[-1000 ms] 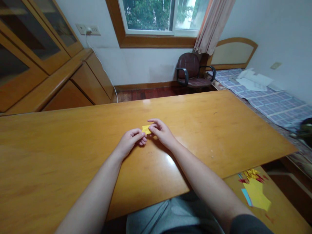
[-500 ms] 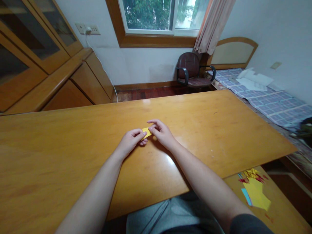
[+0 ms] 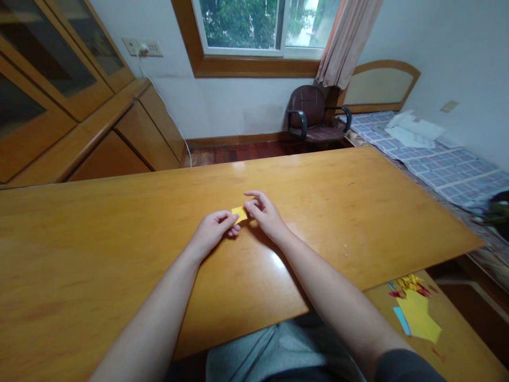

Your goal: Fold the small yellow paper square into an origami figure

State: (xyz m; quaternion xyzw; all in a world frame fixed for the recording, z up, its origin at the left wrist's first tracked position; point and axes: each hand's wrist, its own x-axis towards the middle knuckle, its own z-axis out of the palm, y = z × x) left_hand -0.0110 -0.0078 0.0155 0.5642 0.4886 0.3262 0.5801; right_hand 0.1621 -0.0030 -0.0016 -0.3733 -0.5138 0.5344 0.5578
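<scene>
A small folded piece of yellow paper (image 3: 239, 213) is held between both of my hands, just above the wooden table (image 3: 119, 239). My left hand (image 3: 212, 231) pinches its left end with thumb and curled fingers. My right hand (image 3: 265, 215) pinches its right end, with the index finger lifted over the paper. Both forearms reach in from the bottom of the view.
A lower surface at bottom right holds yellow paper sheets (image 3: 417, 315) and small red and yellow folded pieces (image 3: 409, 285). Behind the table stand a dark office chair (image 3: 312, 114), wooden cabinets (image 3: 59, 106) at left and a bed (image 3: 437, 154) at right.
The yellow paper has been turned slightly between my fingertips and shows a flatter, squarer face. My right fingers have shifted a little; both hands stay in the same place.
</scene>
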